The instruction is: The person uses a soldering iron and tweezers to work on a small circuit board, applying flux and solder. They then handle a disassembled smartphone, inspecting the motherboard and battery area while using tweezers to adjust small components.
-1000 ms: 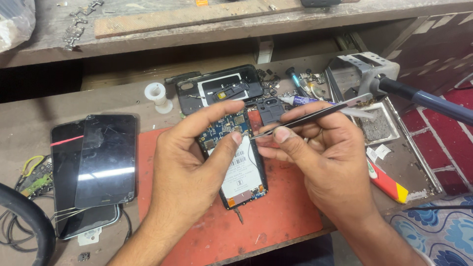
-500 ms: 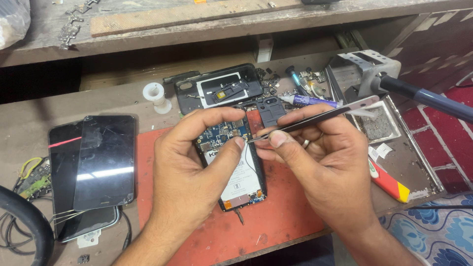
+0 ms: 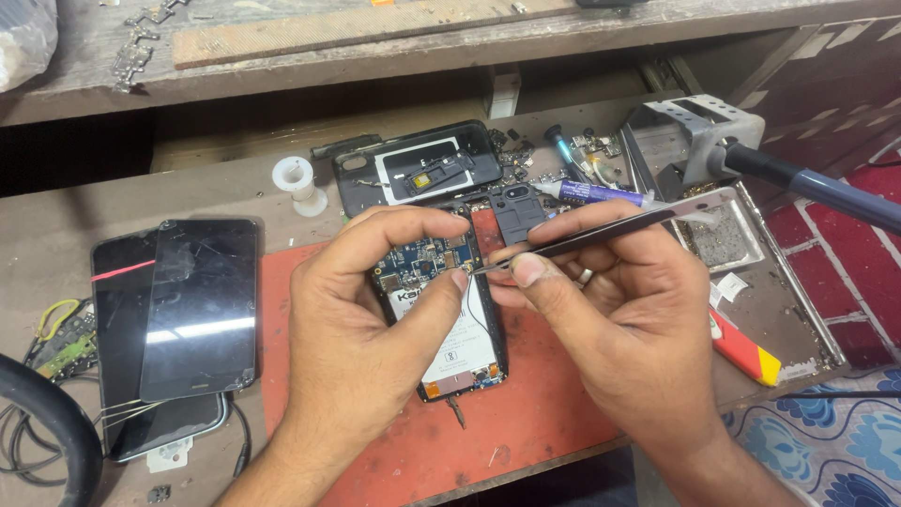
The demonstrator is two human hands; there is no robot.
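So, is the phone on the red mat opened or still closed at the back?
Opened. The phone has no back cover: its blue circuit board and white battery are exposed.

Two hands work over one red mat (image 3: 526, 441): the left hand (image 3: 366, 347) and the right hand (image 3: 629, 329). On the mat lies one opened phone (image 3: 450, 319) with one blue circuit board (image 3: 422, 258) and one white battery (image 3: 465, 347). One pair of tweezers (image 3: 601, 230) is above the mat. Left of the mat, three dark phones or screens (image 3: 178, 319) are stacked. Behind the mat sit one black back cover (image 3: 413, 174), one white spool (image 3: 298, 178) and one purple syringe tube (image 3: 601, 194). Right of the mat are one metal tray (image 3: 723, 239), one red-and-yellow tool (image 3: 746, 347) and one soldering-iron stand (image 3: 699, 141).
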